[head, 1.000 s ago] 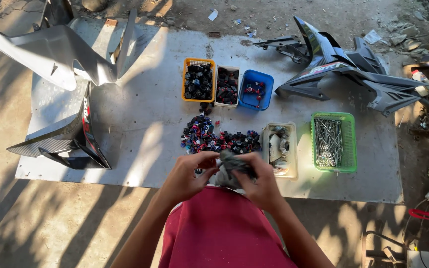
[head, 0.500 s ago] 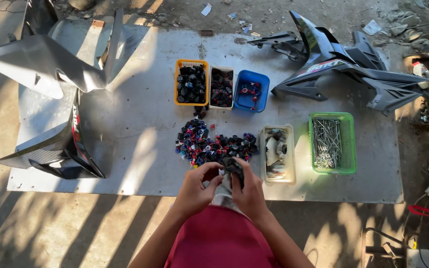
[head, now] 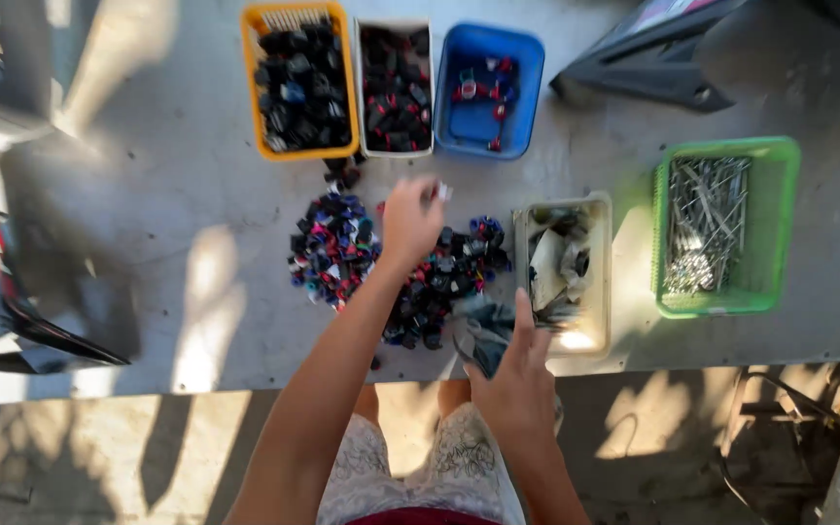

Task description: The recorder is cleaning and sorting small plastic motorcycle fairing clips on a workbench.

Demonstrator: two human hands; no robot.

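The left hand (head: 410,219), pinching a small pale part (head: 445,192) ahead of the open right hand (head: 515,384), should carry it steadily over the small-parts pile (head: 381,267) beneath.

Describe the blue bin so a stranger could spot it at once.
Start at the grey tabletop and find the row of three bins along its far edge: the orange bin, the white bin, then the blue bin at the right end. Unlike its two packed neighbours, it holds only a few red and black pieces, with bare blue floor showing.
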